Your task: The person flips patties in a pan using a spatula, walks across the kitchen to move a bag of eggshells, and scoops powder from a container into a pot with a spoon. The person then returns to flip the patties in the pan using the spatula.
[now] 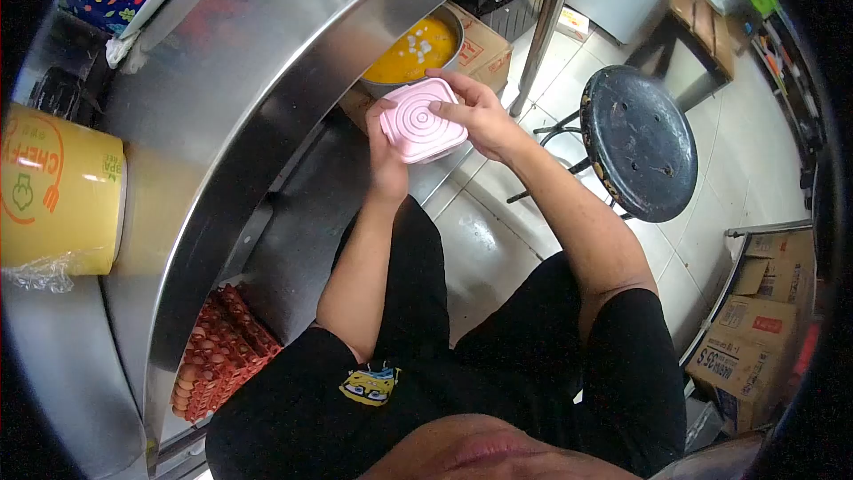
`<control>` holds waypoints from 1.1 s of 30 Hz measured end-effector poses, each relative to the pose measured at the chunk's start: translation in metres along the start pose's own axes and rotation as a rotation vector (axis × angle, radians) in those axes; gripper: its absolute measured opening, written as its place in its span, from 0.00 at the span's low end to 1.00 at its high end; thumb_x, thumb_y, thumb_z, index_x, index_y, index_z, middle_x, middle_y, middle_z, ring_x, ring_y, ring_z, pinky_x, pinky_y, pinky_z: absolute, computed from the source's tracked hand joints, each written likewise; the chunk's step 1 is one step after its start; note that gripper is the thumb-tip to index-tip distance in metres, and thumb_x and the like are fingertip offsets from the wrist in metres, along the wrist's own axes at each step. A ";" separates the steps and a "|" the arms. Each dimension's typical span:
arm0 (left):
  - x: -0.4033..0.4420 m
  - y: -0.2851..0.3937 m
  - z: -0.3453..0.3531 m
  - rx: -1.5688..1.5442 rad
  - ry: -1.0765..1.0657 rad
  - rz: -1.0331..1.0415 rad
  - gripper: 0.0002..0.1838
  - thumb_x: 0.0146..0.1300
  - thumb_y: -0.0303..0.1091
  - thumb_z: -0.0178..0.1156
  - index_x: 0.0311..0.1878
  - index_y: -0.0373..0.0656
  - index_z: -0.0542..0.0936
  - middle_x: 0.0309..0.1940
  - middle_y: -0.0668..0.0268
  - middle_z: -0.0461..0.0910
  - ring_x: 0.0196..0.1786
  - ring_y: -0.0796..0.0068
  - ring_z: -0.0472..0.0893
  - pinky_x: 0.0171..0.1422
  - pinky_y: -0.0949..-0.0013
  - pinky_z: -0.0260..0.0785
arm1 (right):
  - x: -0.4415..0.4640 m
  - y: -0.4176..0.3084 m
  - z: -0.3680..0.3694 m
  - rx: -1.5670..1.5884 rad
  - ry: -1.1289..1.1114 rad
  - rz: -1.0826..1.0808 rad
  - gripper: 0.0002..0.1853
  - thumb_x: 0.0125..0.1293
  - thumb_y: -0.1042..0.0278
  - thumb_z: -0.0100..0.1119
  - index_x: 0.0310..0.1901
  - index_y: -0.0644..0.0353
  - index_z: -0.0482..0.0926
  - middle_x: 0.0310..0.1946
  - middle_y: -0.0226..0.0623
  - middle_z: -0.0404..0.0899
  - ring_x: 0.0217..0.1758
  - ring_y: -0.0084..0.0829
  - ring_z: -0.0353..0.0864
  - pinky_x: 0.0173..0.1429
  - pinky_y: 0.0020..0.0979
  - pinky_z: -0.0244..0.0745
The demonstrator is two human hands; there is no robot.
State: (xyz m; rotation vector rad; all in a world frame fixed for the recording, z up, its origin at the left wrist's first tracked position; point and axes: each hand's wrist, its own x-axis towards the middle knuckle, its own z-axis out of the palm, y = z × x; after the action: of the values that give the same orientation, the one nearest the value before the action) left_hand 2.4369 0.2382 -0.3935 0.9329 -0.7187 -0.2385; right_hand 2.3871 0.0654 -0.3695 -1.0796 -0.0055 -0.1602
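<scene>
A pink square box (pixel 423 129) with raised rings on its lid is held between both hands, in front of my body. My left hand (pixel 387 147) wraps its left side, the thumb at the upper left corner. With its thumb on the lid and fingers around the far right edge, my right hand (pixel 480 117) grips the other side. Just beyond the box sits a metal bowl (pixel 459 34) of orange-yellow liquid with pale pieces floating in it. The underside of the box is hidden.
A steel counter (pixel 258 53) curves along the left, with a yellow tub (pixel 67 191) on it. Stacked egg trays (pixel 222 351) stand below. A round black stool (pixel 640 142) is at the right, cardboard boxes (pixel 746 347) at lower right, and a metal post (pixel 545 31) ahead.
</scene>
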 end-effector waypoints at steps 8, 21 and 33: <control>0.001 -0.006 -0.012 0.045 0.305 -0.212 0.23 0.79 0.33 0.53 0.73 0.46 0.62 0.66 0.55 0.72 0.68 0.63 0.75 0.72 0.60 0.70 | 0.001 0.016 0.023 -0.130 0.126 -0.037 0.24 0.79 0.68 0.54 0.72 0.64 0.69 0.61 0.39 0.79 0.60 0.25 0.78 0.66 0.28 0.72; -0.009 0.038 -0.018 0.136 0.338 -0.803 0.36 0.76 0.72 0.33 0.72 0.60 0.69 0.62 0.66 0.81 0.57 0.63 0.85 0.55 0.43 0.81 | -0.002 0.042 0.041 -0.525 0.163 -0.013 0.22 0.77 0.58 0.54 0.69 0.53 0.73 0.52 0.49 0.86 0.49 0.36 0.87 0.55 0.36 0.80; 0.083 0.009 -0.204 0.330 1.026 -0.516 0.29 0.75 0.64 0.48 0.68 0.55 0.72 0.62 0.68 0.79 0.63 0.60 0.79 0.58 0.45 0.75 | -0.032 -0.023 0.039 -0.936 -0.514 0.618 0.43 0.71 0.34 0.57 0.76 0.58 0.65 0.64 0.52 0.79 0.56 0.40 0.83 0.54 0.36 0.82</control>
State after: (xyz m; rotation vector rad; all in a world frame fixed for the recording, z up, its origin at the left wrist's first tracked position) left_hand 2.6315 0.3362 -0.4268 1.3707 0.4542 -0.0627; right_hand 2.3552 0.0934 -0.3332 -1.9716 -0.0629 0.7468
